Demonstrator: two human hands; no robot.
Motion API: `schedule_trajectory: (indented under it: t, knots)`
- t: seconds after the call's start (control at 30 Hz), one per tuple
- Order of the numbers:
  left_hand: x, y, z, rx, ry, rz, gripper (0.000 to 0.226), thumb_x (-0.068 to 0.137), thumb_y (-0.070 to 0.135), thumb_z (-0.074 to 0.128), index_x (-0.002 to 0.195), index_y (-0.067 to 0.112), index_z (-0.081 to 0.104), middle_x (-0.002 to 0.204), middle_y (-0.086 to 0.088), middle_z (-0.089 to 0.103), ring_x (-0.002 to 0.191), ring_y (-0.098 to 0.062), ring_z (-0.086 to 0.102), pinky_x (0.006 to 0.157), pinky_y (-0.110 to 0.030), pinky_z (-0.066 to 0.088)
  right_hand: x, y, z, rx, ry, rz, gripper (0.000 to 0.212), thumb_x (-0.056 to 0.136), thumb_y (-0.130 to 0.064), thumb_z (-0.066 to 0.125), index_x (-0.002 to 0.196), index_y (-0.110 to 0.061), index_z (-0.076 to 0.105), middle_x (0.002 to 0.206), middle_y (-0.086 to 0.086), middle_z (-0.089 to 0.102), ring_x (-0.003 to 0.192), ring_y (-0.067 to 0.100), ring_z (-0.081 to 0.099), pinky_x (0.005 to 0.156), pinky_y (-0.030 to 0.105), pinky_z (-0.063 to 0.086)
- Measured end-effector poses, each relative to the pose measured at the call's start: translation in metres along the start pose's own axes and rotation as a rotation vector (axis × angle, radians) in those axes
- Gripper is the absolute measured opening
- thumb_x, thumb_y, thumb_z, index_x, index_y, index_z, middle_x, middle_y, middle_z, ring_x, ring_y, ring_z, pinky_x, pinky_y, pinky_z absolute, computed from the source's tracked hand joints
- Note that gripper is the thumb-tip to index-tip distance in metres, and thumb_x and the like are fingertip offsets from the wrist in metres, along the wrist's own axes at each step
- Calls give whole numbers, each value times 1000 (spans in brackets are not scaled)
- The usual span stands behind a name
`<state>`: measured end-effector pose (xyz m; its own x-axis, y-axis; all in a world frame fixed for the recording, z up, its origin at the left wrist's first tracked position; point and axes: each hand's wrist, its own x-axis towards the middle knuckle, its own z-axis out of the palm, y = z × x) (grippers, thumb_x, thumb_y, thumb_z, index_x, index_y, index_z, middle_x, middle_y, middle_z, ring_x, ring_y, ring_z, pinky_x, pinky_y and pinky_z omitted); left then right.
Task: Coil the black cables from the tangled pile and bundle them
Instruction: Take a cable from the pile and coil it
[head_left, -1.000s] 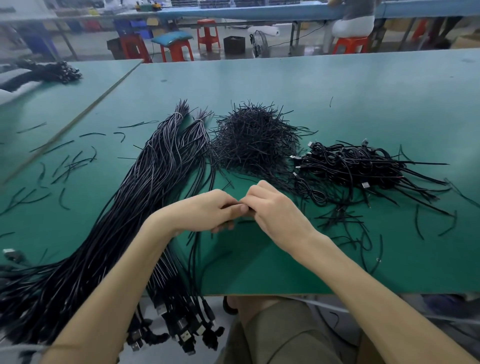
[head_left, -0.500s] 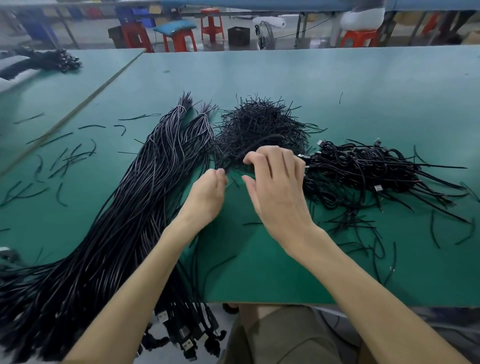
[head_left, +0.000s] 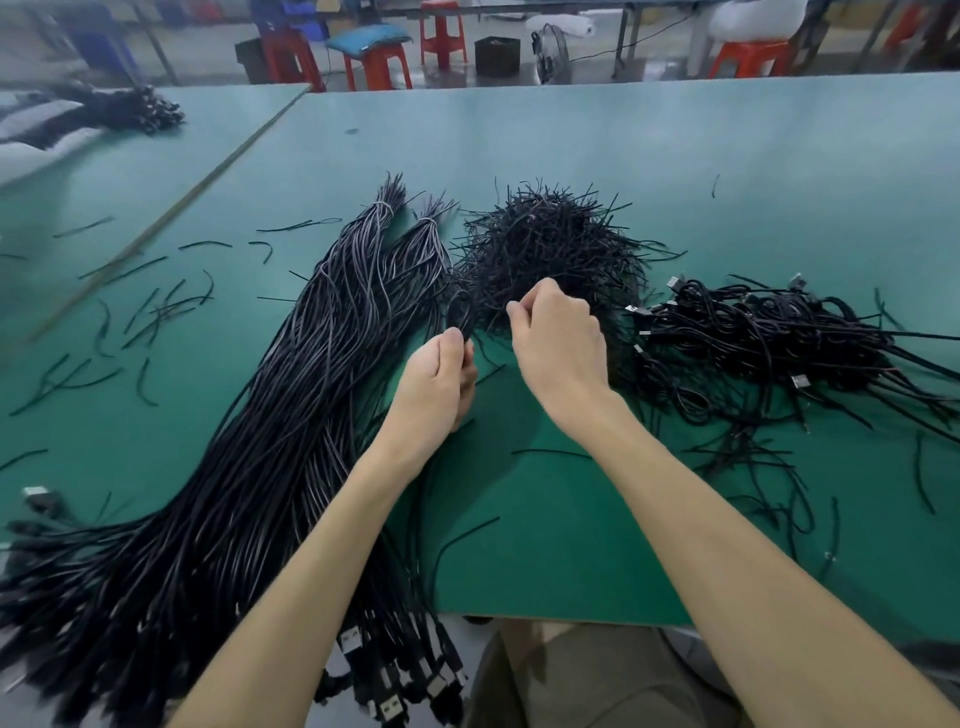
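Green worktop (head_left: 545, 561), factory hall behind. Landmark for all positions: the tie mound (head_left: 545, 244), a heap of short black ties mid-worktop.

Nearest, left of the tie mound and running well to its near side: sheaf of long black cables (head_left: 249, 467). It is laid straight, with the far ends banded and the USB plugs (head_left: 395, 691) hanging over the worktop's near edge. Judgement: kept parallel so single cables pull free without snagging.

Just on the near side of the tie mound: both hands.
- Left hand (head_left: 441, 384): thumb and forefinger closed in a pinch on a small coiled cable (head_left: 461, 312), its loop standing up against the mound's left fringe. Judgement: the pinch stops the turns springing open until a tie goes on.
- Right hand (head_left: 558, 343): at the mound's near edge, fingers (head_left: 543, 296) curled, thumb against forefinger. Whether a tie sits between them cannot be told; it is black on black.

Right of the tie mound: heap of tied coils (head_left: 769, 332), plugs and tie tails sticking out. Judgement: raw stock to the left, ties in the middle and finished stock to the right keep each reach short.

Left of the tie mound, past the sheaf: scattered loose ties (head_left: 156, 312).

Well beyond the tie mound: red stools (head_left: 374, 62), blurred.

Step in hand, judged: fetching a tie to bind the held coil. Most of the sheaf is uncoiled, so the task is far from done.
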<state>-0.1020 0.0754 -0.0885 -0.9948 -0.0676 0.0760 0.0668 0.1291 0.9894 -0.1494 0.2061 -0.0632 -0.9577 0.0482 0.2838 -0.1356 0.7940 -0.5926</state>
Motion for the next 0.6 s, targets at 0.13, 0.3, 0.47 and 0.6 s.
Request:
schedule_trajectory:
  t: [0.13,0.3,0.47,0.6]
  knots:
    - [-2,-1,1,2,-10,-16,34,114,29,28,88,13,45,59,8,31,43,-10,22,39,-20,20,-2,4,3,-8,-33,22,28,105,-36,51,105,-9,61,102,13,69,92,37,65,71,39,44]
    - [-3,-3,-1,41,-25,-30,34,113,30,28,88,14,44,61,6,30,44,-11,23,39,-21,19,-8,8,1,140,-40,75,17,100,-26,56,95,-11,62,91,9,69,86,32,64,74,41,51]
    - [-1,-2,-2,21,-37,-73,33,113,29,28,88,15,42,62,6,28,43,-9,22,39,-20,17,-30,17,-10,477,-80,106,14,90,-22,65,78,-15,62,69,2,70,62,23,66,67,42,58]
    - [-2,-2,1,97,-68,-44,36,113,26,28,82,15,42,59,8,28,42,-9,23,38,-19,20,-60,25,-14,631,-74,-51,17,93,-19,68,78,-16,61,63,2,66,44,15,56,48,28,50]
